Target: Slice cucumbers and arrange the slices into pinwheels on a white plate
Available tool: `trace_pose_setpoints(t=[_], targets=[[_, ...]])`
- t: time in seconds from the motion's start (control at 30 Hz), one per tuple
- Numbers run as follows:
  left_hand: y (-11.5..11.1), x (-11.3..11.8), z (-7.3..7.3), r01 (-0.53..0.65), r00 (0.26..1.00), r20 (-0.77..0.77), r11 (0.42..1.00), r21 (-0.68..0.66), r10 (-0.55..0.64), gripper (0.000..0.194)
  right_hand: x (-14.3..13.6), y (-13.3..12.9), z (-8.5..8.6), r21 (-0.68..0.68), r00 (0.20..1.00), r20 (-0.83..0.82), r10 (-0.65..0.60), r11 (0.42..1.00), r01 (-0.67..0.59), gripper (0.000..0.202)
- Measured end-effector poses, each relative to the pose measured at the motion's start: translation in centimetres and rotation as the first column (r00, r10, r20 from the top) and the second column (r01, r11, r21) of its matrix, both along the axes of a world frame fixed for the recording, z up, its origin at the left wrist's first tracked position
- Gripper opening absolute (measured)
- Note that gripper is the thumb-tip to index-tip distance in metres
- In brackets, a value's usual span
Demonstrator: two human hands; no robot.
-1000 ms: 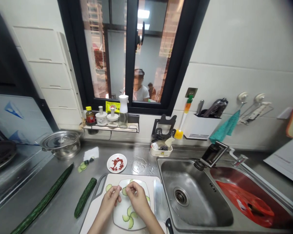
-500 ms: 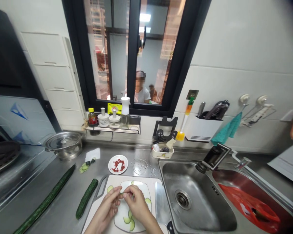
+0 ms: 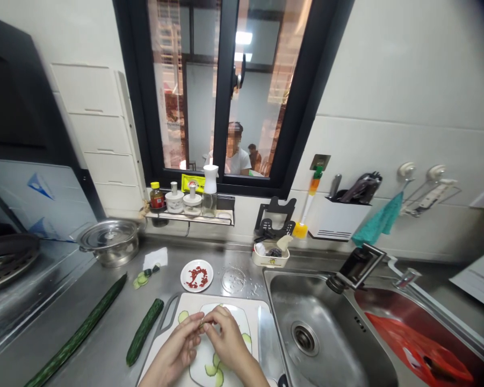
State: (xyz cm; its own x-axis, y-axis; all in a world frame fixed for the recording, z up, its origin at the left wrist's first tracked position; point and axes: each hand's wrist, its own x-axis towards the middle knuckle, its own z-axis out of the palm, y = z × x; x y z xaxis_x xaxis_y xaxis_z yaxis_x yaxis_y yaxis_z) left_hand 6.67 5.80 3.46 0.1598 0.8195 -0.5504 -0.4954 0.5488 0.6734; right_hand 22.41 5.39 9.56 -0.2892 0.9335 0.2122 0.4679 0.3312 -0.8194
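Observation:
Above a white plate [image 3: 197,376], my left hand [image 3: 180,344] and my right hand [image 3: 228,339] meet at the fingertips. Both are closed in a pinch on a small green-edged cucumber slice [image 3: 202,324], mostly covered by the fingers. Folded cucumber slices [image 3: 215,371] lie on the plate, and more sit around its rim, partly behind my hands. The plate rests on a cutting board [image 3: 167,336] with a grey handle. To the right of the plate, a knife [image 3: 269,338] lies flat on the board.
Left of the board lie a short cucumber [image 3: 145,332] and a long cucumber [image 3: 84,328]. A small dish [image 3: 184,269] of red bits stands behind the board, near cut cucumber ends [image 3: 142,279]. The sink [image 3: 326,322] borders the right. A person [image 3: 238,158] sits beyond the window.
The view has shifted slightly, so the scene sits a little lower and to the right. My hands stay pinched together over the plate, with only small finger movement.

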Motion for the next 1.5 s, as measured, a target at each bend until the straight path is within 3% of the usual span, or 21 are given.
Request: trace_pose_setpoints(t=[0.17, 0.5, 0.8, 1.17, 1.33, 1.5], targets=[[0.2, -0.3, 0.7, -0.008, 1.0, -0.008, 0.998, 0.055, 0.008, 0.049, -0.1, 0.0, -0.3, -0.013, 0.999, 0.035, -0.036, 0.999, 0.036, 0.009], [0.1, -0.6, 2.2, 0.134, 0.924, -0.378, 0.975, 0.176, -0.059, 0.063, 0.0, -0.5, -0.8, 0.021, 0.987, 0.155, -0.031, 0.999, 0.028, 0.009], [0.8, -1.0, 3.4, 0.135, 0.947, -0.317, 0.957, 0.257, -0.049, 0.066, 0.0, 0.6, -0.5, 0.061, 0.99, 0.138, -0.034, 0.998, 0.026, 0.009], [1.8, -1.2, 4.3, 0.165, 0.922, -0.385, 0.939, 0.303, -0.038, 0.065, -0.2, 1.5, -0.7, 0.053, 0.996, 0.088, -0.025, 0.998, 0.02, 0.01], [1.9, -1.3, 4.0, 0.203, 0.909, -0.411, 0.937, 0.285, -0.072, 0.062, -0.1, 1.6, -0.9, 0.069, 0.994, 0.107, 0.007, 0.998, -0.014, 0.009], [1.8, -1.1, 3.3, 0.21, 0.911, -0.407, 0.919, 0.334, -0.061, 0.058, -0.3, 1.4, -1.5, 0.006, 0.993, 0.115, -0.036, 0.999, 0.036, 0.01]])
